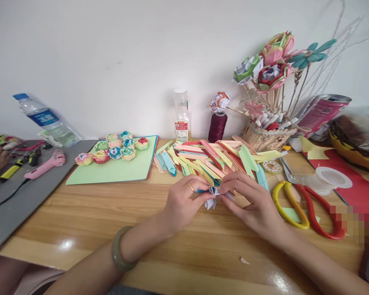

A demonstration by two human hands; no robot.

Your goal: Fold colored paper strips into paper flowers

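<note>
Head view: near the centre of the frame, the left hand (180,200) and right hand (261,205) pinch a small folded white paper (210,203), each grip clamped on it, seemingly mid-shaping. Folded coloured strips (213,153) lie just beyond; scissors (301,191) sit at right. Further handling would call for light, even fingertip pressure, lest the folds crush.

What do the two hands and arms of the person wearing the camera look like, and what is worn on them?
The left hand has a thin gold-coloured ring; a greenish round bangle circles that wrist. The right hand shows no jewellery. Neither forearm shows a sleeve.
</note>
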